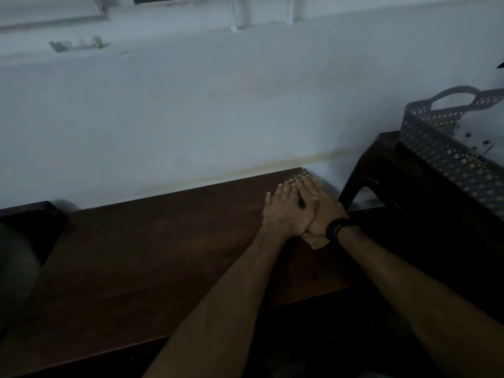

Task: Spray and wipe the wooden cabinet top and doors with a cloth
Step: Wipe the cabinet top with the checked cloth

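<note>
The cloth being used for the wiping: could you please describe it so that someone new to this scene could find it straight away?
Start at the dark wooden cabinet top running along the pale wall, and follow it to its far right corner. There the left hand lies over the right hand, both pressed flat on the cloth. It is the only checked fabric in view, peeking out beyond the fingertips and below the wrists.

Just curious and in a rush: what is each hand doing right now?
Left hand: open, flat, lying over the right hand.
Right hand: open, flat, pressing the cloth onto the cabinet top.
</note>
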`<state>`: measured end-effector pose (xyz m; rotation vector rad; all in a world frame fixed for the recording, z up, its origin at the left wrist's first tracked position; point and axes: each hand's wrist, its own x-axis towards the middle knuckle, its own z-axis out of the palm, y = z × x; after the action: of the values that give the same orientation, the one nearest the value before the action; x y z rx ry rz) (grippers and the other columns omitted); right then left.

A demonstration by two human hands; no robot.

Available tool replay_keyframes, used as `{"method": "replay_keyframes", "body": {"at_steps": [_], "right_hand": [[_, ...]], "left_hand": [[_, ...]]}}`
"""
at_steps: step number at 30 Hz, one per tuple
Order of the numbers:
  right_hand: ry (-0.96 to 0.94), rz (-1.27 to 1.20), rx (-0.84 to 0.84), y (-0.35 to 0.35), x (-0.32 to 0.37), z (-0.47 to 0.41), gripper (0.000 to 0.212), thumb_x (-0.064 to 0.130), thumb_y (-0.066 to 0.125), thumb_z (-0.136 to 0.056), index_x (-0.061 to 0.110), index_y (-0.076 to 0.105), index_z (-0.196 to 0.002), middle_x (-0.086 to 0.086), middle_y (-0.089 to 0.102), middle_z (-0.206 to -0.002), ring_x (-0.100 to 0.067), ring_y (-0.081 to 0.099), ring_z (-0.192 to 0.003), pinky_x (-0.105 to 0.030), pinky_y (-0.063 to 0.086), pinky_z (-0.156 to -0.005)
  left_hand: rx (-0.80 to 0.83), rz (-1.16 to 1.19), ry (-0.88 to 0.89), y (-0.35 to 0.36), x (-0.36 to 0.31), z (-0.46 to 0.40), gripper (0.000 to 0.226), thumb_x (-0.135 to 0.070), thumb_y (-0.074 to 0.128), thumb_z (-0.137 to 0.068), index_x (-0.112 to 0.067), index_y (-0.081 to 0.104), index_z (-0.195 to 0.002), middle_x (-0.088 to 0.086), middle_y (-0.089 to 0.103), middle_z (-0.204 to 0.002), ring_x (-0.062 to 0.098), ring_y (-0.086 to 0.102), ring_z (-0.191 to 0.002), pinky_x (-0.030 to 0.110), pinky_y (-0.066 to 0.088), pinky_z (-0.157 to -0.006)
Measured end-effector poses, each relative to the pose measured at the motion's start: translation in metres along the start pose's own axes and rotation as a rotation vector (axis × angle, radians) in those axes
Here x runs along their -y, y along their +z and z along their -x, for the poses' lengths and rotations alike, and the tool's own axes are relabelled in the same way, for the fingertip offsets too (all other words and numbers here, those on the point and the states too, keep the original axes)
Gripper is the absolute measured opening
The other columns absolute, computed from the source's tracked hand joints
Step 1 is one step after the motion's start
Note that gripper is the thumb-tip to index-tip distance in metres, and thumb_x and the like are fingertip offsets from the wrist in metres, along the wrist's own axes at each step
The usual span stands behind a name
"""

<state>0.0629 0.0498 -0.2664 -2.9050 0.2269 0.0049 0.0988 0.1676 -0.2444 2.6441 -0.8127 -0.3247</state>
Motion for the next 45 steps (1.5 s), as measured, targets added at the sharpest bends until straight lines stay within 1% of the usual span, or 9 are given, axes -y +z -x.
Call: {"method": "replay_keyframes", "body": {"at_steps": [5, 12, 18, 26, 30, 32, 38, 42, 45], "right_hand": [[0.043, -0.045, -0.022, 0.000, 0.003, -0.011, 0.094, 0.060, 0.049, -0.091, 0.023, -0.006, -0.158, 0.006, -0.014, -0.165, -0.014, -0.008, -0.152, -0.040, 0.005, -0.125], [0.009, 0.060, 0.007, 0.000, 0.010, -0.053, 0.100, 0.070, 0.019, -0.075, 0.020, -0.004, -0.158, 0.000, -0.010, -0.166, -0.017, -0.008, -0.153, -0.037, 0.003, -0.124], [0.027, 0.069, 0.019, -0.003, 0.012, -0.056, 0.102, 0.072, 0.020, -0.073, 0.020, -0.001, -0.159, -0.001, -0.006, -0.167, -0.018, -0.005, -0.153, -0.036, 0.003, -0.124], [0.101, 0.036, -0.015, -0.002, 0.021, 0.046, 0.091, 0.062, 0.042, -0.093, 0.019, -0.005, -0.159, 0.002, -0.011, -0.166, -0.014, -0.010, -0.152, -0.038, 0.005, -0.124], [0.139, 0.023, -0.044, 0.002, 0.023, 0.108, 0.095, 0.070, 0.020, -0.081, 0.021, -0.007, -0.158, 0.003, -0.010, -0.166, -0.013, -0.007, -0.152, -0.038, 0.009, -0.124], [0.157, 0.003, -0.031, 0.006, 0.022, 0.128, 0.091, 0.066, 0.020, -0.084, 0.022, -0.009, -0.158, 0.005, -0.013, -0.165, -0.013, -0.009, -0.152, -0.036, 0.005, -0.124], [0.164, -0.043, -0.078, 0.008, 0.020, 0.130, 0.099, 0.068, 0.002, -0.071, 0.022, -0.008, -0.158, 0.006, -0.013, -0.165, -0.011, -0.008, -0.152, -0.035, 0.007, -0.124], [0.156, -0.032, -0.075, 0.006, 0.014, 0.109, 0.098, 0.069, 0.006, -0.073, 0.022, -0.007, -0.158, 0.007, -0.013, -0.165, -0.010, -0.008, -0.152, -0.036, 0.009, -0.124], [0.146, -0.026, -0.049, 0.004, 0.015, 0.085, 0.086, 0.065, 0.022, -0.090, 0.022, -0.010, -0.158, 0.007, -0.016, -0.165, -0.011, -0.011, -0.152, -0.037, 0.007, -0.124]], "left_hand": [[0.039, -0.014, 0.050, -0.005, 0.010, -0.013, 0.080, -0.067, 0.014, -0.096, -0.020, 0.003, -0.159, 0.000, -0.001, -0.167, 0.017, -0.002, -0.154, 0.047, -0.006, -0.122], [0.012, -0.044, 0.023, -0.019, 0.037, -0.038, 0.084, -0.073, 0.011, -0.092, -0.023, 0.005, -0.160, -0.004, 0.002, -0.167, 0.015, 0.001, -0.154, 0.052, -0.008, -0.121], [-0.015, -0.039, 0.027, -0.018, 0.038, -0.039, 0.088, -0.075, 0.012, -0.091, -0.020, 0.010, -0.159, -0.001, 0.005, -0.167, 0.017, 0.001, -0.154, 0.051, -0.007, -0.122], [-0.004, -0.011, 0.118, 0.002, 0.005, 0.041, 0.084, -0.070, 0.015, -0.094, -0.017, 0.012, -0.159, 0.002, 0.008, -0.167, 0.019, 0.002, -0.154, 0.048, -0.004, -0.124], [-0.035, 0.022, 0.196, 0.021, -0.010, 0.086, 0.080, -0.068, 0.019, -0.096, -0.019, 0.015, -0.159, 0.000, 0.011, -0.167, 0.017, 0.003, -0.154, 0.043, -0.004, -0.124], [-0.028, 0.023, 0.216, 0.028, -0.014, 0.102, 0.080, -0.068, 0.019, -0.095, -0.021, 0.015, -0.159, -0.002, 0.010, -0.167, 0.014, 0.000, -0.154, 0.042, -0.006, -0.124], [0.028, -0.018, 0.225, 0.028, -0.012, 0.099, 0.079, -0.070, 0.017, -0.095, -0.025, 0.009, -0.159, -0.007, 0.004, -0.167, 0.008, -0.003, -0.153, 0.043, -0.010, -0.123], [0.044, -0.011, 0.226, 0.022, -0.010, 0.080, 0.078, -0.069, 0.017, -0.095, -0.026, 0.008, -0.159, -0.008, 0.005, -0.167, 0.008, -0.002, -0.153, 0.046, -0.009, -0.123], [0.040, -0.027, 0.210, 0.014, -0.004, 0.059, 0.078, -0.069, 0.015, -0.095, -0.025, 0.006, -0.159, -0.007, 0.004, -0.167, 0.010, -0.001, -0.153, 0.049, -0.010, -0.122]]}}
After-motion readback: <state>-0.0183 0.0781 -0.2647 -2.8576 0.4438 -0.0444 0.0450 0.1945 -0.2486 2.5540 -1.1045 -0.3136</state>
